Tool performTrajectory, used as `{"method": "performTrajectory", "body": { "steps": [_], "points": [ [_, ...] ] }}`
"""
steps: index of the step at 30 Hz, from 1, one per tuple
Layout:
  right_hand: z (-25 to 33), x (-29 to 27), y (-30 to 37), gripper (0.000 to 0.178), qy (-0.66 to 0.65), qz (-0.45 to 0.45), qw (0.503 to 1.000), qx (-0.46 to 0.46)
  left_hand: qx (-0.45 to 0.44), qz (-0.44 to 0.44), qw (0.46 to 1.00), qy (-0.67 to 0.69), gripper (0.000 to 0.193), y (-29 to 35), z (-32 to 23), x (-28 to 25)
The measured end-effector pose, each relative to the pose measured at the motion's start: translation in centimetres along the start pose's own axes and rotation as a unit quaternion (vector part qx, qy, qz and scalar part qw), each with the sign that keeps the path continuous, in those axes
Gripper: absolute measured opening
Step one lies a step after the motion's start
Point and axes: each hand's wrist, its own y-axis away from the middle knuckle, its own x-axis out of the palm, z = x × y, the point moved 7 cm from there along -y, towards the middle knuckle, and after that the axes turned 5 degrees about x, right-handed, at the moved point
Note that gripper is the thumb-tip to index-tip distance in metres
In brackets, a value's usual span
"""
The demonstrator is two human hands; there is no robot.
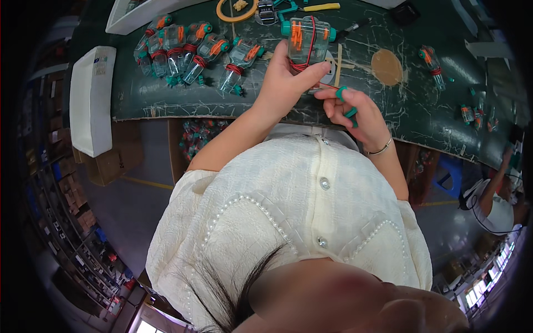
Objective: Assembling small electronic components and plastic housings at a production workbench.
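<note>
My left hand (282, 83) is wrapped round the lower part of a clear plastic container (303, 49) with green end caps and orange pieces inside. A red cord (312, 34) runs along the container and winds round its narrow lower part. Just right of and below it, my right hand (362, 115) has its fingers bent together near the cord's end, with green bands on some fingers. The cord seems to run to those fingertips, though the pinch itself is small. To the left, several similar clear containers (176, 60) with red cord lie clustered on the dark green table (161, 100).
A long white tray (91, 141) sits at the table's left end. Farther back are a yellow tape roll (235, 20) and a yellow-handled tool (322, 7). Another container (433, 67) lies at right. A blue stool (448, 175) and another person (494, 202) are beyond the right edge.
</note>
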Motion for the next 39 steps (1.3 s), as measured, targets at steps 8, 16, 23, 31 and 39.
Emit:
{"method": "performTrajectory", "body": {
  "steps": [8, 16, 23, 31, 39],
  "points": [
    [-0.6, -2.1, -1.1, 0.032, 0.053, -0.048, 0.996, 0.051, -0.002, -0.002, 0.999, -0.041, 0.051, -0.3, -0.1, -1.0],
    [2.4, 0.4, -1.8, 0.025, 0.488, -0.113, 0.857, -0.122, 0.020, 0.010, 0.996, -0.085, 0.045, 0.3, 0.4, -1.9],
    [2.9, -0.7, -2.4, 0.018, 0.525, -0.248, 0.787, -0.208, -0.104, 0.017, 0.987, 0.118, 0.027, 0.4, 1.3, -3.7],
    [1.3, -1.3, -2.2, 0.016, 0.477, -0.215, 0.796, -0.305, -0.041, 0.026, 0.997, -0.057, 0.064, 0.7, 0.2, -3.8],
    [2.5, -2.1, -2.6, 0.037, 0.448, -0.192, 0.847, -0.211, 0.075, 0.016, 0.957, -0.279, 0.081, 0.9, -0.8, -3.4]
  ]
}}
